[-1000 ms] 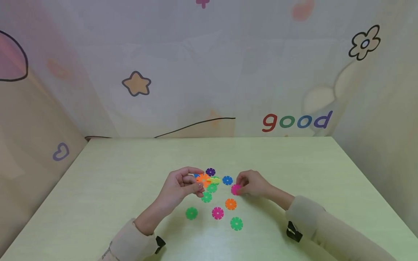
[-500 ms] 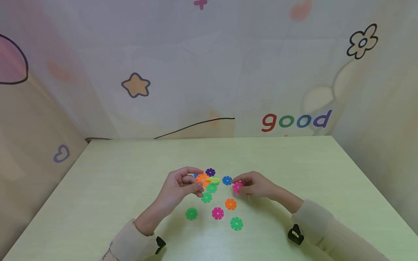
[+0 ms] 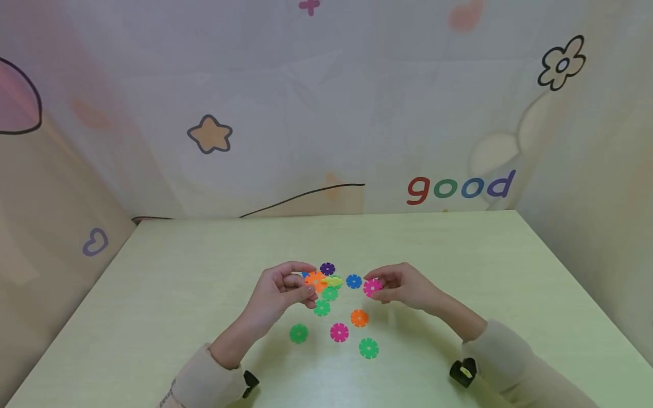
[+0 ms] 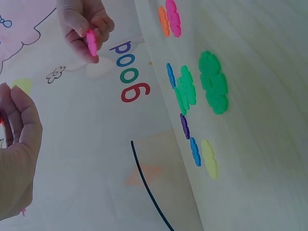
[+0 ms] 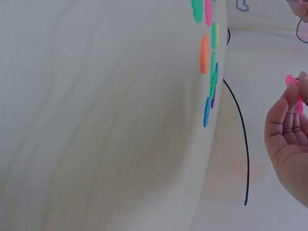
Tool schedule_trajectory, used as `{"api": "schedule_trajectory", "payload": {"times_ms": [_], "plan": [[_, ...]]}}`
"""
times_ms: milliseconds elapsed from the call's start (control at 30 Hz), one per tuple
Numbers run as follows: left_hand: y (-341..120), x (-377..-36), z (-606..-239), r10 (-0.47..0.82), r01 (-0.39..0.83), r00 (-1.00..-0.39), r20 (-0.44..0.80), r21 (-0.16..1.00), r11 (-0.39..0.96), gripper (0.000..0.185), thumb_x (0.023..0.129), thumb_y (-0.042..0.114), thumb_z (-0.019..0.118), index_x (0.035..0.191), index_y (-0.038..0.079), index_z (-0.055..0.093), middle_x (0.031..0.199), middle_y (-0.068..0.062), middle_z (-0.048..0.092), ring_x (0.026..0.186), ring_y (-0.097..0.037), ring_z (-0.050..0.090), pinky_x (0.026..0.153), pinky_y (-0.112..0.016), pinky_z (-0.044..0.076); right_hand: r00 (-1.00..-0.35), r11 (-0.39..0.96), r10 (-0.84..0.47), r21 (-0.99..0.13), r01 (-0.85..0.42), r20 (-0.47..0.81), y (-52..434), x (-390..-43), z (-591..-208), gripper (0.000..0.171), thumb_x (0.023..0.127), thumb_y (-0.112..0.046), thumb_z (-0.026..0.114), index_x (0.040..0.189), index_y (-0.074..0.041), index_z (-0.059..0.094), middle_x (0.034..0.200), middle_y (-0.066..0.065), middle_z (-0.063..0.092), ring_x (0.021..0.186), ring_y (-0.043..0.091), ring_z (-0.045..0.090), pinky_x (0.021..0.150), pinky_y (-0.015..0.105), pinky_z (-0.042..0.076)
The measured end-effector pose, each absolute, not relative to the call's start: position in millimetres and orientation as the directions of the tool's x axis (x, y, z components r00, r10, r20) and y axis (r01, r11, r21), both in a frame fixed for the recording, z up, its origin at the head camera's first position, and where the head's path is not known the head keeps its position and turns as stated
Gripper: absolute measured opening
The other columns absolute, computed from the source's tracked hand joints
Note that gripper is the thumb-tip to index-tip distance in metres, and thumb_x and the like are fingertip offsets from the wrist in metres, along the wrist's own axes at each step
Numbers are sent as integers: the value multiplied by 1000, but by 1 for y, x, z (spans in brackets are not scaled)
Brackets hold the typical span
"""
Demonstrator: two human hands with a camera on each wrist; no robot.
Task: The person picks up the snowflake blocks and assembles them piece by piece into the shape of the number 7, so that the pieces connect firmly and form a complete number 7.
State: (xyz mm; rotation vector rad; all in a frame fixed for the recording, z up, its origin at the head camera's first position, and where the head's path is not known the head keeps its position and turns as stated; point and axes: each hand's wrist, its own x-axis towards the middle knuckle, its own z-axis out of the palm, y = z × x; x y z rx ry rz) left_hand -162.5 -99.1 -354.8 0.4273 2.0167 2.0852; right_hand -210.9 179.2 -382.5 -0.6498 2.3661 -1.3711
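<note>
My left hand (image 3: 279, 290) pinches an orange notched plastic disc (image 3: 316, 281) between fingers and thumb. A yellow disc (image 3: 334, 281) projects from its right side, seen nearly edge-on, and appears joined to it. Across from it, my right hand (image 3: 407, 288) holds a pink disc (image 3: 371, 287) by its edge, with fingers and thumb. That pink disc (image 4: 92, 42) also shows above the table in the left wrist view, gripped by the right hand. The two held groups are apart. In the right wrist view, fingers hide part of the pink disc (image 5: 289, 79).
Loose discs lie on the pale table (image 3: 204, 249): a purple one (image 3: 327, 268), a blue one (image 3: 354, 281), an orange one (image 3: 359, 318), a pink one (image 3: 339, 332) and several green ones (image 3: 368, 348). A printed cloth backdrop (image 3: 285, 113) stands behind the table.
My right hand has raised the pink disc slightly from near the table and turned it to face the camera more. My left hand keeps its grip and stays almost still.
</note>
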Motion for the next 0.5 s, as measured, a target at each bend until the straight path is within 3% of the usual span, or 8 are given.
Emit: {"api": "schedule_trajectory", "payload": {"times_ms": [333, 500], "plan": [[-99, -163, -356, 348, 38, -936, 50, 998, -42, 36, 83, -1, 64, 116, -8, 52, 73, -3, 65, 65, -16, 65, 76, -33, 53, -849, 312, -528, -934, -173, -19, 178, -199, -368, 42, 79, -9, 71, 116, 6, 57, 84, 10, 62, 78, 38, 62, 69, 29, 54], [-97, -164, -357, 351, 33, -935, 46, 998, -44, 35, 83, 0, 64, 116, -8, 53, 73, -3, 65, 66, -16, 66, 77, -33, 53, -847, 274, -531, -941, -198, 24, 178, -193, -363, 42, 79, -9, 72, 113, 9, 55, 84, 12, 61, 73, 26, 63, 67, 29, 54]]}}
